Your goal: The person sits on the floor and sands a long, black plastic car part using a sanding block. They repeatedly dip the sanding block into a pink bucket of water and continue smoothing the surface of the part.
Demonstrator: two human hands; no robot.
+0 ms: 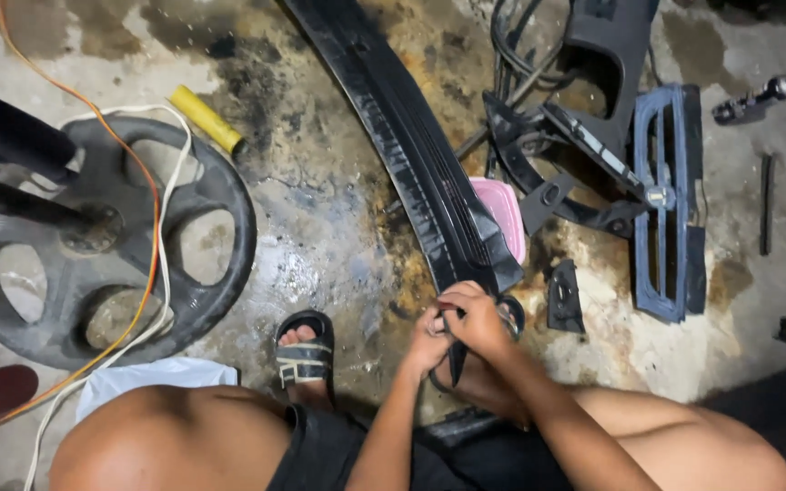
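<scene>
Low down, both forearms reach forward, wrists bent | left hand (429, 341) and right hand (477, 318) curl shut on near end of long black trim panel (420, 145) | pink box (504, 211) just beyond, beside panel | wheel-shaped stand base (220, 227) well left of panel

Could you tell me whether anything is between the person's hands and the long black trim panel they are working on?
Nothing visible is. The left hand and right hand already rest together on the near end of the long black trim panel. The pink container lies beside the panel, clear of the hands.
</scene>
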